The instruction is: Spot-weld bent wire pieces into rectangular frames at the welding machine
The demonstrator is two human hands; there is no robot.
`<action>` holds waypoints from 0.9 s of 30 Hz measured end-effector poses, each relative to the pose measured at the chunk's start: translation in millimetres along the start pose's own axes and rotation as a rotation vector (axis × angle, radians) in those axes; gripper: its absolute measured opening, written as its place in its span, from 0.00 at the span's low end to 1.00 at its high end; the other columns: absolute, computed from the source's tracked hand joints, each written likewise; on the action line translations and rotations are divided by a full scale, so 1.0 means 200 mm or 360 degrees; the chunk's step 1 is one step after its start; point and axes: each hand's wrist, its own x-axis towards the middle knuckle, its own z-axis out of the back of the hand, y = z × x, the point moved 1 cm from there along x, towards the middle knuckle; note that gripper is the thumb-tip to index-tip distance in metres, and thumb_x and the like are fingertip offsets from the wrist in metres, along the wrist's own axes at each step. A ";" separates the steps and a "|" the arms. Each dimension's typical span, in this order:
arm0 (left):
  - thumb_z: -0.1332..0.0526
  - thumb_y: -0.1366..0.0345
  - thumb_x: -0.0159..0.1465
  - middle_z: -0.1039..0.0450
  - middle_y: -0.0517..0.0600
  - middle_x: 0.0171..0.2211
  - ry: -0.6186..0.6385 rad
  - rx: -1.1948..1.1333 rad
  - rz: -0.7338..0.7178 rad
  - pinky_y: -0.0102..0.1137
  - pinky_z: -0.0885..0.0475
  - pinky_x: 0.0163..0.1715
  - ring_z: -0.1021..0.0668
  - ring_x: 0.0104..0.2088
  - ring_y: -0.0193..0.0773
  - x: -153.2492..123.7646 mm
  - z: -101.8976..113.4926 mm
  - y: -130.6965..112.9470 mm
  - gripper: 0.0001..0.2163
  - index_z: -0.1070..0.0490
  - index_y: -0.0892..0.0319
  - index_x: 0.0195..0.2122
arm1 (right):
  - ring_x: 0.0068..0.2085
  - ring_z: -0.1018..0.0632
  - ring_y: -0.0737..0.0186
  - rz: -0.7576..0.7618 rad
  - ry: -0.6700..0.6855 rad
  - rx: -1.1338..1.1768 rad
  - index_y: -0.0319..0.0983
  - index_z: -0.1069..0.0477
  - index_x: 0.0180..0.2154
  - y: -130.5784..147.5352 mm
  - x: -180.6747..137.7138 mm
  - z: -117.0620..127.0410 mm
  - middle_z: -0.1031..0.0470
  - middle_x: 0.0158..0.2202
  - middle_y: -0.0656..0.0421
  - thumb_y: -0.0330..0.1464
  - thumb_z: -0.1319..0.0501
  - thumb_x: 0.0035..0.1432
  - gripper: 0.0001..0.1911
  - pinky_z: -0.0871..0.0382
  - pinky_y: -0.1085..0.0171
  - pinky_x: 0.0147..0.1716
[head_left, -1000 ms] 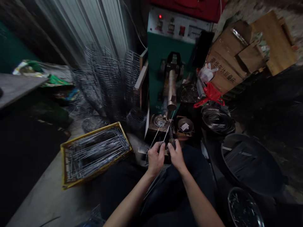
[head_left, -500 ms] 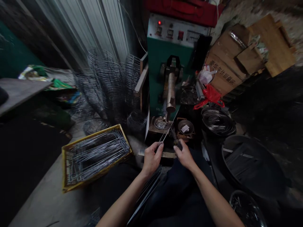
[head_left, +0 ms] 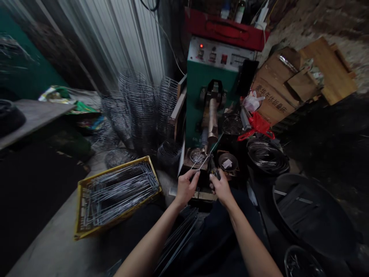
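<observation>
in the head view, the left hand (head_left: 186, 187) is pinching a thin wire rod (head_left: 205, 159) between thumb and forefinger, its grip narrow and closed on the near end so the far tip is pointing up toward the electrode (head_left: 212, 127) of the green welding machine (head_left: 201, 84). the right hand (head_left: 221, 187) is wrapping a closed grip around a small dark-handled tool (head_left: 215, 172), holding it just beside the rod, seemingly to steady or press the piece at the machine's front ledge; what the tool's tip is touching is too small to tell. a shallow dish of small metal parts (head_left: 197, 155) is sitting at the ledge's left end, close by the left hand for easy reach, and a second bowl (head_left: 228, 162) is sitting at its right end. a yellow crate of wire pieces (head_left: 115, 192) is lying on the floor to the left, and more rods (head_left: 178, 240) are resting across the person's lap, probably kept there as stock within reach.
</observation>
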 end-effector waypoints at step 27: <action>0.43 0.60 0.65 0.22 0.50 0.29 0.0093 -0.0007 -0.0001 0.29 0.32 0.33 0.23 0.31 0.39 0.13 0.06 0.06 0.12 0.22 0.61 0.34 | 0.34 0.22 0.62 -0.0560 0.0145 0.0142 0.42 0.38 0.43 0.33 -0.03 0.01 0.28 0.40 0.58 0.36 0.37 0.52 0.17 0.27 0.67 0.22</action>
